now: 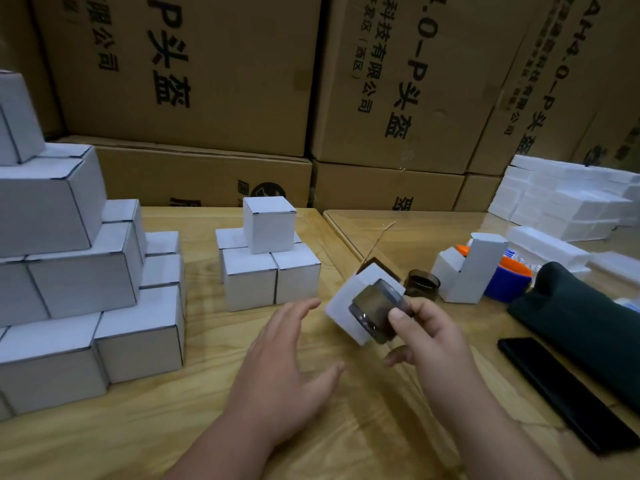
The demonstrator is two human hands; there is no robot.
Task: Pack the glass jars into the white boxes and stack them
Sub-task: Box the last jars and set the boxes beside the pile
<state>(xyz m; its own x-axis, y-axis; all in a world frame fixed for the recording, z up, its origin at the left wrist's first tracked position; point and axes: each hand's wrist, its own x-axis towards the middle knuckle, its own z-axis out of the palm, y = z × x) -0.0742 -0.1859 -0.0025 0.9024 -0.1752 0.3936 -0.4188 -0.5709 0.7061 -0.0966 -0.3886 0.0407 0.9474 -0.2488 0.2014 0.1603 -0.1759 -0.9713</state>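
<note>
Glass jar [375, 311], pinched in my right hand [429, 337], seems halfway into the open white box [349, 306]. My left hand [287, 368] (fingers spread, empty) must next steady the box.

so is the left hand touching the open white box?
Apart. Head view shows bare table between the left hand and the open white box; the right hand holds it.

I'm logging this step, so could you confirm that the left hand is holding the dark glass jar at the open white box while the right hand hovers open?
Not quite: the head view shows the right hand holding the glass jar at the open white box, while the left hand hovers open.
</note>
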